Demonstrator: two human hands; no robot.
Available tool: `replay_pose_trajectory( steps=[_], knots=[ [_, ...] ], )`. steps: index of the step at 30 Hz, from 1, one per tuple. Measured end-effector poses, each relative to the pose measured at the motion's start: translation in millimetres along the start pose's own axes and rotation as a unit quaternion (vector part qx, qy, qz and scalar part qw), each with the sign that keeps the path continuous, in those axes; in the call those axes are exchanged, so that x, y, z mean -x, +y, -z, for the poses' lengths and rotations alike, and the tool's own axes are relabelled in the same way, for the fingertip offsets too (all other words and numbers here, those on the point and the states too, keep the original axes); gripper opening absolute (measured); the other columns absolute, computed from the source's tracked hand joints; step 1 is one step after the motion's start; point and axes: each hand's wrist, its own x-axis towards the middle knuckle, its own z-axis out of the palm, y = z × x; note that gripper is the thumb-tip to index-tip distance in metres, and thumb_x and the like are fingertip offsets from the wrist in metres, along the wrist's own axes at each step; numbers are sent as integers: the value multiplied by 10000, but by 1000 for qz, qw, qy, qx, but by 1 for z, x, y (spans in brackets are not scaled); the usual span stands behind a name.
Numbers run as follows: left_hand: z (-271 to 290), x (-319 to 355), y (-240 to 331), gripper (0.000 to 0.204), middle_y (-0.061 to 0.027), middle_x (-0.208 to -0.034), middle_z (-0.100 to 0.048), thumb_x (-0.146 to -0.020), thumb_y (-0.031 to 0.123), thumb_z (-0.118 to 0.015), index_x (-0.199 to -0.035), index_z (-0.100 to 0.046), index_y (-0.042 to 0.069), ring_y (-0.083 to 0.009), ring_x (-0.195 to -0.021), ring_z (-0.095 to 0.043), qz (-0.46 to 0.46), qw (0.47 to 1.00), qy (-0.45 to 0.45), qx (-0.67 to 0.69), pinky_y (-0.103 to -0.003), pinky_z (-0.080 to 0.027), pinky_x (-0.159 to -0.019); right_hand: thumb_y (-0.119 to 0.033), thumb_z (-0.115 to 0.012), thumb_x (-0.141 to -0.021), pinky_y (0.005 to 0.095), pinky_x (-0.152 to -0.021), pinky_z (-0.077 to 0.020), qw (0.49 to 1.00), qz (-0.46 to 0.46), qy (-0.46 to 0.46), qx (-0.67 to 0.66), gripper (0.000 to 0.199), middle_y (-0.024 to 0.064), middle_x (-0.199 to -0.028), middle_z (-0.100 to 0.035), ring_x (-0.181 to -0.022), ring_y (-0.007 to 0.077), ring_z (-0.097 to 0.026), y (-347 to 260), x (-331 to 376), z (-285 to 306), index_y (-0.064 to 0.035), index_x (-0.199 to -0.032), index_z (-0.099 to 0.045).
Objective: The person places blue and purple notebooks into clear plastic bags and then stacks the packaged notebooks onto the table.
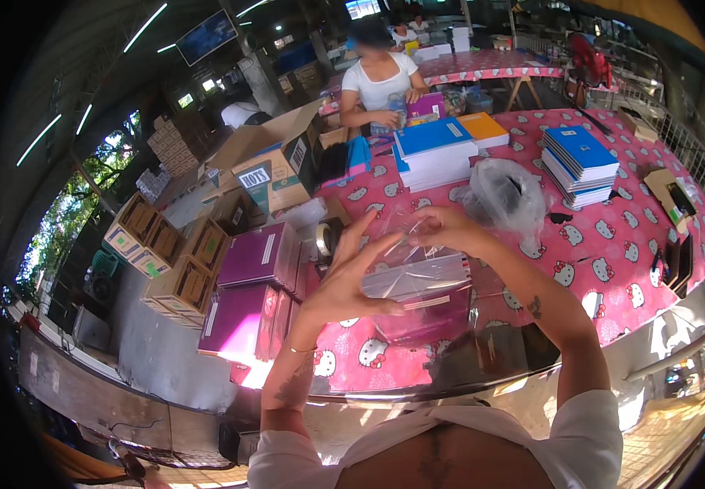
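Note:
In front of me on the table stands a stack of purple notebooks point(417, 314) inside a clear plastic bag point(397, 269). The bag's loose upper part rises above the stack and catches the light. My left hand point(344, 285) is at the left side of the bag, its thumb and fingers spread wide apart. Over the far side of the stack, my right hand point(446, 228) is closed, its fingertips pinching the bag's thin film. Left of my left hand are bagged bundles of purple notebooks point(259, 257), and a roll of tape point(323, 239) lies near its fingers.
A pink cloth with cat faces point(605, 273) covers the table. Beyond my hands are blue-topped notebook stacks point(438, 155), another such stack point(580, 163) and crumpled clear plastic point(503, 196). Cardboard boxes point(275, 179) stand at left. A person in white point(381, 81) works across the table.

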Motion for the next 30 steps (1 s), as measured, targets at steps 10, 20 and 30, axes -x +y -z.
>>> replay_pose_trajectory(
  steps=[10,20,30],
  knots=[
    [-11,-18,22,210,-136,-1334,-576,-775,232,-803,-944,-764,114,-325,-1207,-533,-40,992,93,-75,-470,-361,-1082,-177,-747,-852,318,-684,-507,989,110,41,95,208,74,-859,-671,-768,132,-634,11,-26,-6,-51,-1004,-682],
    [-48,19,-114,563,-117,-1357,-583,-883,7,-687,-1409,-488,25,-185,-1243,-547,164,843,-88,505,-299,-419,-1051,-174,-765,-850,349,-1077,-389,971,-85,-221,-45,763,131,-1384,-508,-1334,228,-457,11,-6,24,-48,-1487,-364],
    [-24,46,-71,689,-115,-1359,-591,-843,327,-777,-1385,-518,-12,-236,-1200,-573,84,973,-95,192,-356,-426,-1047,-161,-819,-746,400,-1062,-421,961,54,-142,233,721,148,-1398,-536,-1267,294,-522,-33,79,-2,-47,-1372,-480]
  ],
)
